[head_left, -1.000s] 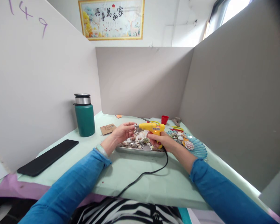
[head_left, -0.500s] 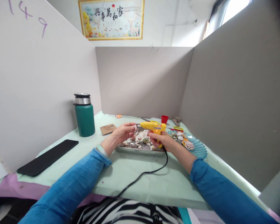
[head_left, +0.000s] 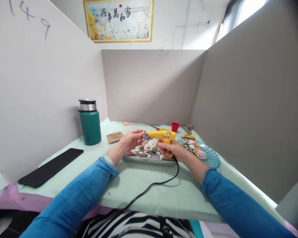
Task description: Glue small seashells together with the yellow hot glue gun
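Observation:
My right hand (head_left: 167, 147) is wrapped round the grip of a yellow hot glue gun (head_left: 161, 135), which has a small lit lamp on its side. The gun's nozzle points left and meets, or nearly meets, the fingertips of my left hand (head_left: 132, 140). Those fingers pinch a small whitish piece (head_left: 143, 133), perhaps a shell; its kind is too small to make out. Below both hands a metal tray (head_left: 149, 159) holds many seashells (head_left: 149, 147). From the gun's grip a black cord (head_left: 155, 183) runs down over the table's front edge.
A blue scalloped plate (head_left: 212, 158) with shells stands at the right. Behind are a red cup (head_left: 175, 127), yellow-handled scissors (head_left: 188, 136) and a grey piece (head_left: 187, 128). Leftward lie a brown card (head_left: 115, 137), a green bottle (head_left: 90, 127) and a black slab (head_left: 52, 167). Partitions enclose three sides.
The glue gun has shifted slightly left with my right hand, bringing its nozzle up to the whitish piece. My left hand has barely moved.

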{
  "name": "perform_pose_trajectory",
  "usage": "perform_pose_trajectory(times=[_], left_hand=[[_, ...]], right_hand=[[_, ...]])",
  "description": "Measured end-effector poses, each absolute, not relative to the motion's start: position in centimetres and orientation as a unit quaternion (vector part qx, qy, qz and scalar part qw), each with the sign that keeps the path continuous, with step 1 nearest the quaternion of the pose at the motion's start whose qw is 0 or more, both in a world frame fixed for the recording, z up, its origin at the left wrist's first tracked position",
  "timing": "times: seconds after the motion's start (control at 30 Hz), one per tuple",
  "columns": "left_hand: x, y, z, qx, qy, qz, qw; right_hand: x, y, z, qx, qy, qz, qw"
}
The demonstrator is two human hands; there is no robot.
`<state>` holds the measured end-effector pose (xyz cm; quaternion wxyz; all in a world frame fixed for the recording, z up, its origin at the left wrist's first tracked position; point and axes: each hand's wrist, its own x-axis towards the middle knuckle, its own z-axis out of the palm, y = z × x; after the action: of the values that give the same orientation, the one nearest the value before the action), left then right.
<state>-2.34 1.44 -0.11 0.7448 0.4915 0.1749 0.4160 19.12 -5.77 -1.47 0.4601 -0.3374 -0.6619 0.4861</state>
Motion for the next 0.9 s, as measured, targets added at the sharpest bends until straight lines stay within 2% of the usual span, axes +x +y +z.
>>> perform_pose_trajectory(times=[0.23, 0.47, 0.9], left_hand=[[-2.43, 1.2, 0.1, 0.49, 0.175, 0.418, 0.745], [-2.43, 1.03, 0.11, 0.502, 0.155, 0.403, 0.749], [-2.47, 1.05, 0.21, 0.494, 0.165, 0.411, 0.748]], right_hand=[[19.11, -5.84, -1.51, -0.334, -0.663, 0.493, 0.454], [19.1, -5.98, -1.34, -0.323, -0.635, 0.501, 0.491], [19.26, -5.86, -1.49, -0.335, -0.664, 0.483, 0.462]])
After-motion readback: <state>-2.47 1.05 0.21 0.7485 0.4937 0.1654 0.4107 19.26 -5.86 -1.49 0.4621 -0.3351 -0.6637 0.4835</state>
